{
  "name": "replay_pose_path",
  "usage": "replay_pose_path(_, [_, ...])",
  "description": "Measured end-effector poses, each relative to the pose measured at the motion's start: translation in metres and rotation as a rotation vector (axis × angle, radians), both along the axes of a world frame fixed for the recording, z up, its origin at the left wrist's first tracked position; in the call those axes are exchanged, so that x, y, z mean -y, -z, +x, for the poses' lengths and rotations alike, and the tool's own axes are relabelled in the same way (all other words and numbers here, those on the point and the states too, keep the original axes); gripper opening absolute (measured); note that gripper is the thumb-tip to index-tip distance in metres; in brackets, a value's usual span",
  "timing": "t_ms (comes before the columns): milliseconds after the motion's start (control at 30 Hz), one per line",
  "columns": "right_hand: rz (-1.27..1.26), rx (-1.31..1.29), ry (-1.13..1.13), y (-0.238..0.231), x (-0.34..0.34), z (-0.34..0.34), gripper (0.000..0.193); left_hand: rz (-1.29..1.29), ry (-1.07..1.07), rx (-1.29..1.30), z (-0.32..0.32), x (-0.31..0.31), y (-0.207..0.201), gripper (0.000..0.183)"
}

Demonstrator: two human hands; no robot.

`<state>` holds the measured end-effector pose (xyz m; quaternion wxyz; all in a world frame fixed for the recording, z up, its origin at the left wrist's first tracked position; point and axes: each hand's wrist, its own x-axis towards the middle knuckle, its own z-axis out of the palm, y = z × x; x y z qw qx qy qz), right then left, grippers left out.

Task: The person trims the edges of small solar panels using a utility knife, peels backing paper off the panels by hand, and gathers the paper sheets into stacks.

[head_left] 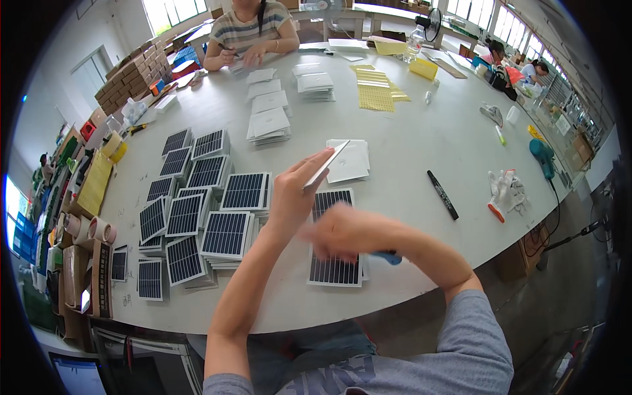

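My left hand [295, 194] grips a thin solar panel [336, 160], held tilted with its pale face and edge showing. My right hand [345, 232], smeared by motion, is closed around a blue-handled tool [387, 257] whose working end is hidden. Below that hand lie dark-faced solar panels [336, 271] on the table. Just beyond my left hand sits a stack of white-backed panels [355, 161]. To the left stand several stacks of solar panels [225, 234], dark faces up.
A black marker [442, 195], white gloves [507, 192] and a corded teal tool [542, 158] lie at right. Farther off are white-backed stacks [270, 123] and yellow sheets [375, 89]. Across the table [408, 151] a person [253, 36] works. Tape rolls [99, 229] and cartons line the left edge.
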<state>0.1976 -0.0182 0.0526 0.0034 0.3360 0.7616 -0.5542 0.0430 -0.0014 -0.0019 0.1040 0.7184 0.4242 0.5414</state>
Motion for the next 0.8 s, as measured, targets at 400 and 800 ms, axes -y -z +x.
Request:
replay_pose_path(400, [0.002,-0.329,0.381,0.001,-0.053,0.035,0.061,0.046,0.003,-0.046,0.001,0.001,-0.003,0.043])
replay_pose_path(800, [0.025,-0.301,0.326,0.008,-0.056,0.034,0.056,0.006,-0.024,-0.032,0.003,0.002,-0.002,0.045])
